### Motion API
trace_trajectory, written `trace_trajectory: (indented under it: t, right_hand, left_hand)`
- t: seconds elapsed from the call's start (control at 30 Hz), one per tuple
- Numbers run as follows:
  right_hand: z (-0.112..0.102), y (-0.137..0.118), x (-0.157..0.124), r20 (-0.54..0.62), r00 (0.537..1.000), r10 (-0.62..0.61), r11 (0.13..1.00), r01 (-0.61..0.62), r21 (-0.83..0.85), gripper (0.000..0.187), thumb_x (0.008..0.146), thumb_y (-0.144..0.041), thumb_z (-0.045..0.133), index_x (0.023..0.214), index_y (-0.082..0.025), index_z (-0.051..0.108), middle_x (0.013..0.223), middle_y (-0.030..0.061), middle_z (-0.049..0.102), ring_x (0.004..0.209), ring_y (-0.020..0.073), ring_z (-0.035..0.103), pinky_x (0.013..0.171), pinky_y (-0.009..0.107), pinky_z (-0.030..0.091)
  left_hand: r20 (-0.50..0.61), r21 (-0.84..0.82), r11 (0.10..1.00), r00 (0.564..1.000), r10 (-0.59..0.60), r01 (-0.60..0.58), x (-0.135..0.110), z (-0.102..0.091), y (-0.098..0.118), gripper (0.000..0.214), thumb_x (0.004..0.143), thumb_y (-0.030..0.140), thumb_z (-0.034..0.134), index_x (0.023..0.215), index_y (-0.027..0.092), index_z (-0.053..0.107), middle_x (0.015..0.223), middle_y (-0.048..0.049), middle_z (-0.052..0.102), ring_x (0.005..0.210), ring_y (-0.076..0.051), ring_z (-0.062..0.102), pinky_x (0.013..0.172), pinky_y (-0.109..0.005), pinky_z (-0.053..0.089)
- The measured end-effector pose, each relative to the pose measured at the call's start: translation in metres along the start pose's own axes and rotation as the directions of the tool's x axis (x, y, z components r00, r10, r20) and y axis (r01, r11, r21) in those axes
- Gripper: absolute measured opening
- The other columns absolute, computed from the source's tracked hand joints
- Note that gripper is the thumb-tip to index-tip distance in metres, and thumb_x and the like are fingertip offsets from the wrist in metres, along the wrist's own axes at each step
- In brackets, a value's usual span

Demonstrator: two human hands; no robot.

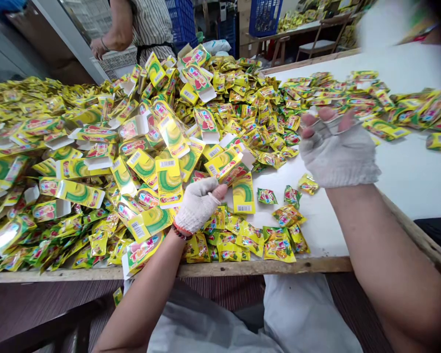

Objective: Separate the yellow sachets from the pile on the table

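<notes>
My left hand point(200, 203), in a white fingerless glove with a beaded bracelet at the wrist, is closed on a small yellow and green carton point(226, 166). The carton is tilted, and its white open end faces right. Most of my left fingers are hidden behind the thumb. Over the white tabletop, my right hand point(340, 149), also gloved, is raised with its bent fingers apart and nothing visible in them. Below and between the hands lie small wrapped sweets point(279, 242). Another carton point(243, 193) rests just right of my left hand.
Cartons point(169, 181) and wrapped sweets point(242, 93) are heaped across the left and middle. More packets point(422, 110) trail along the white tabletop point(400, 162). A wooden edge point(279, 266) borders the front. Behind the heap stand another person point(152, 24) and blue crates point(264, 17).
</notes>
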State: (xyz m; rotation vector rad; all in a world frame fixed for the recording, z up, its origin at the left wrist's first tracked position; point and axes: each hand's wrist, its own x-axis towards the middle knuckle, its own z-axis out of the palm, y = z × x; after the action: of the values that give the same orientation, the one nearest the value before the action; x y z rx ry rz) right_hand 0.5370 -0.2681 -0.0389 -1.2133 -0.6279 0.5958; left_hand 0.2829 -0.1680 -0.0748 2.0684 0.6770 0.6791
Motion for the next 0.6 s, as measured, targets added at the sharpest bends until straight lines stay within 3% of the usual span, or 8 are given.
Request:
trace_trajectory:
  t: [0.03,0.1,0.17,0.2,0.27,0.33,0.47,0.6]
  right_hand:
    - [-0.002,0.002,0.001,0.040,0.999,0.022,0.999,-0.020,-0.047,0.013,0.089,-0.033,0.043,0.088,-0.025,0.053,0.104,0.0020,0.065,0.069,0.0116,0.057,0.059,0.026,0.045]
    - [-0.003,0.014,0.000,0.193,0.978,0.078,0.926,0.000,-0.378,0.007,0.081,-0.028,0.054,0.081,-0.022,0.058,0.080,0.0013,0.064,0.055,0.0105,0.051,0.051,0.025,0.038]
    - [0.000,0.032,-0.002,0.369,0.917,0.150,0.681,0.174,-0.711,0.008,0.075,-0.028,0.061,0.077,-0.020,0.064,0.069,0.0020,0.063,0.055,0.0128,0.053,0.051,0.026,0.038]
    - [0.002,0.042,-0.004,0.434,0.881,0.189,0.546,0.273,-0.792,0.010,0.073,-0.028,0.064,0.078,-0.020,0.066,0.071,0.0032,0.065,0.059,0.0150,0.056,0.054,0.027,0.039]
    - [0.005,0.058,-0.007,0.517,0.823,0.237,0.339,0.428,-0.838,0.018,0.066,-0.027,0.070,0.083,-0.021,0.069,0.080,0.0063,0.069,0.069,0.0193,0.060,0.059,0.029,0.041]
    - [0.008,0.069,-0.010,0.561,0.778,0.282,0.225,0.515,-0.827,0.024,0.063,-0.025,0.073,0.086,-0.021,0.070,0.086,0.0092,0.070,0.075,0.0228,0.062,0.062,0.030,0.040]
    - [0.012,0.072,-0.013,0.616,0.723,0.311,0.234,0.570,-0.788,0.019,0.067,-0.021,0.068,0.085,-0.022,0.071,0.089,0.0099,0.071,0.081,0.0257,0.064,0.066,0.031,0.041]
    - [0.011,0.059,-0.011,0.593,0.761,0.263,0.312,0.514,-0.799,0.007,0.076,-0.017,0.060,0.079,-0.020,0.066,0.079,0.0073,0.069,0.073,0.0204,0.062,0.063,0.028,0.042]
  left_hand:
    - [0.081,0.110,0.993,0.996,0.027,-0.036,-0.001,0.000,-0.001,0.038,0.090,0.043,0.051,0.062,0.017,0.051,0.059,0.0015,0.046,0.058,-0.011,0.044,0.056,-0.024,0.035]
    - [0.213,0.375,0.921,0.977,0.029,-0.109,-0.003,0.002,-0.002,0.032,0.090,0.036,0.050,0.064,0.018,0.053,0.062,0.0009,0.049,0.062,-0.013,0.047,0.059,-0.026,0.035]
    - [0.264,0.642,0.754,0.963,-0.050,-0.137,-0.005,0.005,0.001,0.018,0.086,0.031,0.054,0.074,0.020,0.058,0.071,-0.0013,0.057,0.070,-0.018,0.055,0.062,-0.028,0.037]
    - [0.269,0.741,0.657,0.958,-0.098,-0.141,-0.005,0.007,0.003,0.011,0.083,0.031,0.057,0.081,0.021,0.061,0.076,-0.0031,0.061,0.075,-0.021,0.058,0.064,-0.030,0.039]
    - [0.290,0.841,0.511,0.945,-0.152,-0.176,-0.005,0.010,0.010,0.019,0.078,0.032,0.063,0.094,0.022,0.063,0.088,-0.0073,0.065,0.084,-0.028,0.062,0.067,-0.034,0.043]
    - [0.350,0.850,0.460,0.928,-0.129,-0.256,-0.004,0.013,0.017,0.025,0.077,0.031,0.063,0.099,0.021,0.062,0.095,-0.0095,0.065,0.088,-0.031,0.062,0.071,-0.038,0.046]
    - [0.480,0.751,0.537,0.876,-0.043,-0.385,-0.009,0.023,0.025,0.016,0.080,0.028,0.059,0.095,0.023,0.064,0.094,-0.0080,0.063,0.091,-0.028,0.062,0.076,-0.038,0.048]
    - [0.555,0.668,0.609,0.831,-0.025,-0.428,-0.021,0.040,0.024,0.021,0.079,0.026,0.060,0.100,0.024,0.063,0.098,-0.0074,0.064,0.090,-0.028,0.062,0.073,-0.038,0.049]
